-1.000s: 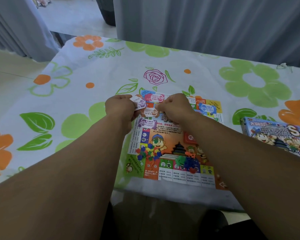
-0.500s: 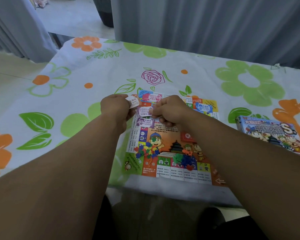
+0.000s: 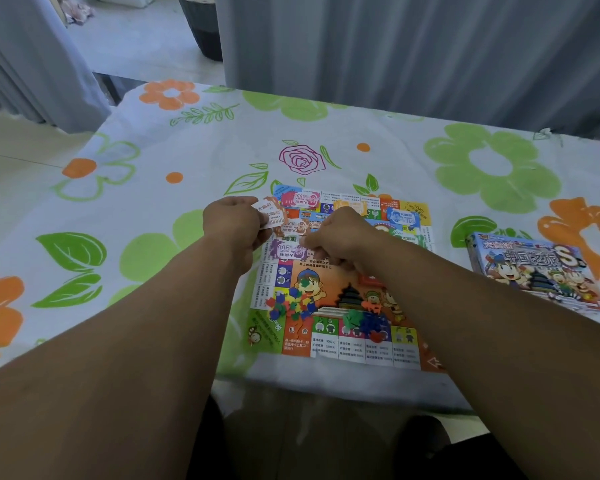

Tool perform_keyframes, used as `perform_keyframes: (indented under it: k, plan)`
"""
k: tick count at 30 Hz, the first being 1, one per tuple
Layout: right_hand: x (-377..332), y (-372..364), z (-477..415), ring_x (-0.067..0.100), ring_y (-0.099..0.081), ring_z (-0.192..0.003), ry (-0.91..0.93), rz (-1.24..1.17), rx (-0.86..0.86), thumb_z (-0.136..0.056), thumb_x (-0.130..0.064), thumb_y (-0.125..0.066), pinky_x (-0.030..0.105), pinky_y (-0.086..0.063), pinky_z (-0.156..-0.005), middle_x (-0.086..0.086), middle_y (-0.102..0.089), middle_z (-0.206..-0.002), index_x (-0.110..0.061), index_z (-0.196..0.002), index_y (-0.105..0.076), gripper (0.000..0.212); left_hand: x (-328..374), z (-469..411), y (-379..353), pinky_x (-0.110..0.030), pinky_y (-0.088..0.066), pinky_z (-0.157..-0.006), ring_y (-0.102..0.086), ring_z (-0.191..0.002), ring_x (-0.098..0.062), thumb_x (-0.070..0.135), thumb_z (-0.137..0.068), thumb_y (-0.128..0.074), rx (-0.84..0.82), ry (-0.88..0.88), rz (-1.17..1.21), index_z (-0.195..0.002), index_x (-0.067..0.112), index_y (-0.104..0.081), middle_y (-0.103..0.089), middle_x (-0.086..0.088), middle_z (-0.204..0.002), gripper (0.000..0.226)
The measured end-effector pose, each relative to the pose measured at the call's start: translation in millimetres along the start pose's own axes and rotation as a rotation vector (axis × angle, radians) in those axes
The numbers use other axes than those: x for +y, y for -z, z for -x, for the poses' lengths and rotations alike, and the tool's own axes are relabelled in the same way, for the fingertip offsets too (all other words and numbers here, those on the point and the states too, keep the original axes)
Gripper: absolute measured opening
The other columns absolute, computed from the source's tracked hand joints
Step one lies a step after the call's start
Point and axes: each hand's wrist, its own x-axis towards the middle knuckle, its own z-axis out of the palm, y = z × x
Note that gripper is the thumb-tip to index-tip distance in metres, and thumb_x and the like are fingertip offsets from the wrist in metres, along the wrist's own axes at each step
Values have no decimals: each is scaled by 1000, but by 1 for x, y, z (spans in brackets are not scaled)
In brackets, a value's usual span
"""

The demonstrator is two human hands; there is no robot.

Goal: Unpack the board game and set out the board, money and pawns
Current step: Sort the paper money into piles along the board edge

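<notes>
Head view: the fingers of the left hand are curled around a small stack of notes, held just above the board's far left corner. The fingers of the right hand are bent into a loose fist, knuckles up, with the tips at the right end of a purple note. We cannot tell whether they pinch it or only touch it. Between the two hands lies a brownish note.

Farther out on the board we count three more lots of money along its far edge: a pink pile, a yellow pile and a blue pile. A green pile peeks out beside the right forearm. That makes six spots of money on the board, plus the stack in hand.

Nearer us we count two heaps of pawns: a mixed-colour heap on the cartoon boy, and a green, blue and red heap to its right. The one board lies flat on the flowered tablecloth, and one game box sits well apart to the right.

Against half a second ago, the right hand has come nearer to us, down from the brownish note's row to the purple one. The left hand keeps its stack in much the same place.
</notes>
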Motion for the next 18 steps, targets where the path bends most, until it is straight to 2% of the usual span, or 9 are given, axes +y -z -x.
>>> perform_keyframes:
  k: [2,5,7,11,15,18]
  plan:
    - [-1,1,-1,17,-41,-41,34,-41,34,-88,-17,-74,22,-33,-42,15,-58,-66,-4,-73,-57,27,0,1,-1,-31,-62,-66,-70,-82,-25,-11,-90,-59,-12,2,-7,-106,11,-65,-68,-17,-102,28]
    - [-6,1,-1,14,-45,-44,133,-217,59,-92,-28,-71,21,-34,-39,13,-65,-78,-1,-93,-63,28,-1,3,-4,-31,-62,-61,-71,-80,-26,-12,-88,-60,-45,9,-11,-104,11,-64,-69,-17,-101,28]
    - [-8,-1,1,12,-51,-47,178,-251,45,-92,-35,-70,23,-37,-41,12,-69,-85,-2,-96,-65,33,-2,3,-7,-33,-63,-67,-70,-81,-27,-11,-88,-61,-61,11,-20,-105,12,-65,-70,-17,-101,29]
    - [-8,-5,-3,10,-53,-46,175,-228,72,-94,-19,-69,24,-39,-44,12,-68,-82,4,-100,-66,24,-4,4,-15,-37,-63,-72,-70,-85,-28,-6,-91,-60,-65,27,-34,-106,12,-66,-70,-16,-100,25]
    - [-7,-2,-8,13,-49,-47,120,-293,80,-93,-10,-67,23,-36,-43,18,-68,-84,4,-94,-66,14,-3,0,-16,-33,-60,-74,-66,-70,-21,-6,-96,-51,-11,12,4,-108,9,-65,-70,-12,-97,24]
    - [-3,1,-13,14,-47,-48,81,-341,83,-95,-8,-65,20,-34,-40,22,-66,-87,11,-101,-63,19,-2,-5,-12,-27,-58,-62,-66,-66,-18,-4,-98,-47,92,-21,64,-103,13,-64,-66,-8,-90,24]
